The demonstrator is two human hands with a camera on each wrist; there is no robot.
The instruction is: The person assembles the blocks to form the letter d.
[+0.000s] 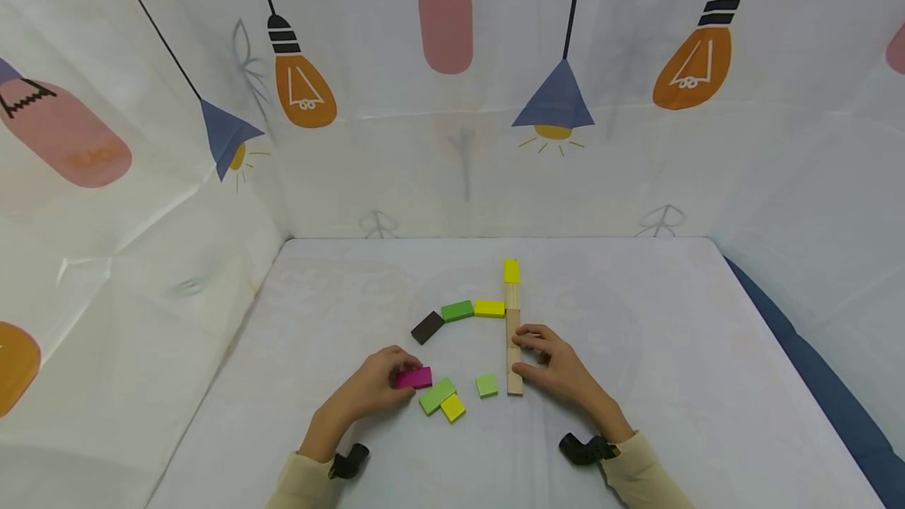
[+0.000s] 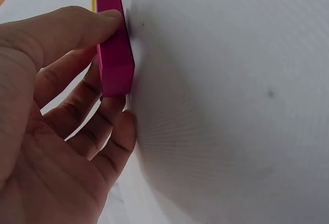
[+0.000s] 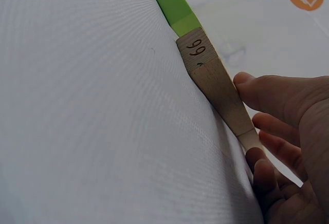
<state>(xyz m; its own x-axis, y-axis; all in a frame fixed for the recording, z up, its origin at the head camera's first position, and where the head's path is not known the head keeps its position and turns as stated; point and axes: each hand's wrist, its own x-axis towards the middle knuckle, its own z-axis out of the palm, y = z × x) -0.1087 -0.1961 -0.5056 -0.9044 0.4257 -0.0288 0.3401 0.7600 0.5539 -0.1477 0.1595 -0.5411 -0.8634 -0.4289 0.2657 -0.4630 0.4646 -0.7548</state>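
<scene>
The pink block point(image 1: 414, 378) lies flat on the white table point(image 1: 672, 352), to the left of the long wooden row point(image 1: 514, 336). The left hand point(image 1: 375, 385) holds it. In the left wrist view the thumb point(image 2: 77, 26) presses one long side of the pink block point(image 2: 114, 44) and the other fingers curl under the far side, so the hand pinches it. The pinch looks snug, not wide.

The work in hand seems to be laying flat blocks into lines. To do this well, the person should probably keep the pink block flat, slide it slowly, and line up its short end with a neighbour before letting go. A push that is too hard could knock the blocks close by.

Just right of the pink block sit a light green block point(image 1: 436, 396) and a small yellow block point(image 1: 452, 408), touching each other. A green square point(image 1: 486, 385) lies between them and the wooden row.

The right hand point(image 1: 555, 364) rests against the right side of the wooden row. In the right wrist view its fingers point(image 3: 277, 98) are loosely bent and touch the wooden block marked 66 point(image 3: 213, 75); they steady it and do not wrap around it.

Further back, a yellow block point(image 1: 489, 309), a green block point(image 1: 457, 310) and a dark brown block point(image 1: 427, 327) curve away to the left of the row. A tall yellow block point(image 1: 511, 270) tops the row's far end.
</scene>
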